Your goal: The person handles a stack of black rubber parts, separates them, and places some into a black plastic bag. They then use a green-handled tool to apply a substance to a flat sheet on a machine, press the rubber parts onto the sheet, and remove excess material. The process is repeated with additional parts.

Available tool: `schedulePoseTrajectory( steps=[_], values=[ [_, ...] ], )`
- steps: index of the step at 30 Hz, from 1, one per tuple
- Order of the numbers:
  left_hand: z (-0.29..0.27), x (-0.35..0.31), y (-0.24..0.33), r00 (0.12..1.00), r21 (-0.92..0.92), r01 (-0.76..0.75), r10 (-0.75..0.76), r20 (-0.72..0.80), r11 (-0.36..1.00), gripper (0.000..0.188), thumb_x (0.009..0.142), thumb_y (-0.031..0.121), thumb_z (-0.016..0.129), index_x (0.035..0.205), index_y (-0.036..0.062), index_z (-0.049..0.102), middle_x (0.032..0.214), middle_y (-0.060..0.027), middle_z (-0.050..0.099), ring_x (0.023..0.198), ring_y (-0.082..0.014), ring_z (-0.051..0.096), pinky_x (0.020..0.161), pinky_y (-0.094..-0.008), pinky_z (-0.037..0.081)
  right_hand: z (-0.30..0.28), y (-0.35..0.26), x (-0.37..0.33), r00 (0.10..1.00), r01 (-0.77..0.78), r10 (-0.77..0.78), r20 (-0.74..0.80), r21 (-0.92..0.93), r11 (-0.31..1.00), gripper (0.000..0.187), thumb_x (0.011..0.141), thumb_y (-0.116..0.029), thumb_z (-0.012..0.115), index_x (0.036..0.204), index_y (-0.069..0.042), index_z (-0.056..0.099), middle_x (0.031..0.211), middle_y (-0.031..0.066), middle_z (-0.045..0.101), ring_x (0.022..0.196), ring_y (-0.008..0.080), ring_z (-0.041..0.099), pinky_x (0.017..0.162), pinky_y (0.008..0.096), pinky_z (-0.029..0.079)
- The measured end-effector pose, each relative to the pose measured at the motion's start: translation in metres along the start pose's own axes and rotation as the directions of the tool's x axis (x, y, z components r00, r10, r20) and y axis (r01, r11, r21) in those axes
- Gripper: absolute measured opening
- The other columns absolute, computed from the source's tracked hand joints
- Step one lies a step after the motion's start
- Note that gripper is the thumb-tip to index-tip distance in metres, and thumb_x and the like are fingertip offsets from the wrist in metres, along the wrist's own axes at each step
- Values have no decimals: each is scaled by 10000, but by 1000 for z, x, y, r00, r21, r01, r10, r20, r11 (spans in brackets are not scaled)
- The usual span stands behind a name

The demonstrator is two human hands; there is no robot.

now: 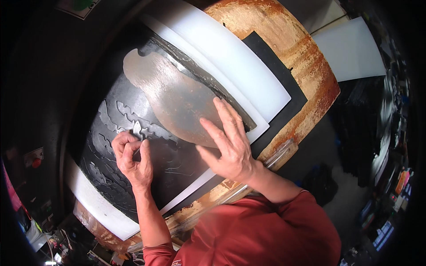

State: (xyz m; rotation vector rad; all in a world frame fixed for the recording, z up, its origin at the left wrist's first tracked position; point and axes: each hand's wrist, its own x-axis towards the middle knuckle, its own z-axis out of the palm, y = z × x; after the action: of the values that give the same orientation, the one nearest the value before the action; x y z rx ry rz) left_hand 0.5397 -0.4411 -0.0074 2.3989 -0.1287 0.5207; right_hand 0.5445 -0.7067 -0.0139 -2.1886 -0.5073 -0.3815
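Holding my empty right hand (234, 153) spread over the brownish sheet (171, 88).
My left hand (134, 160) is half-curled at a jagged silver piece (137, 127); I can't tell whether it's gripped.

Workshop: dark machine (35, 111), scuffed wooden board (311, 64)

Counter (321, 66): worn, brown, patchy | Left: dark panel (33, 111), red button (36, 163) | Right: grey floor (344, 181), blurred clutter (401, 190) | Light: bright mid-counter, dim leftward

Bright centre, dark distorted edges.
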Motion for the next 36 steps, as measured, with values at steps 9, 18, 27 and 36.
schedulePoseTrajectory(
  steps=[9,18,27,36],
  values=[
    [-8,1,4,1000,-154,-30,30,-3,988,65,787,-21,716,818,14,670,1250,-180,713,1331,-437,585,1131,-538,434,6,6,-6,996,25,-21,-86,43,999,715,675,-73,950,1317,30,653,1514,277,503,1387,476,525,1134,530,492],
    [3,-2,-9,983,-282,-143,103,-152,949,286,865,20,824,705,18,587,988,-94,783,1098,-360,713,931,-438,561,8,8,-9,994,41,-40,-105,6,999,663,681,-67,965,1275,34,688,1460,231,581,1291,386,618,1060,447,539],
    [4,-5,-6,984,-237,-109,72,-161,965,249,859,37,829,733,12,615,975,-89,781,1098,-349,713,939,-432,557,7,-1,31,987,39,4,158,-265,963,976,713,-327,947,1504,49,518,1595,335,389,1421,489,464,1123,529,482],
    [6,-7,-8,985,-256,-87,44,-168,963,247,850,91,843,727,32,637,929,-60,777,1077,-324,710,946,-433,532,10,5,33,990,118,-104,93,-164,979,755,645,-263,919,1316,13,712,1560,330,441,1294,466,535,1067,517,509]
  ],
)
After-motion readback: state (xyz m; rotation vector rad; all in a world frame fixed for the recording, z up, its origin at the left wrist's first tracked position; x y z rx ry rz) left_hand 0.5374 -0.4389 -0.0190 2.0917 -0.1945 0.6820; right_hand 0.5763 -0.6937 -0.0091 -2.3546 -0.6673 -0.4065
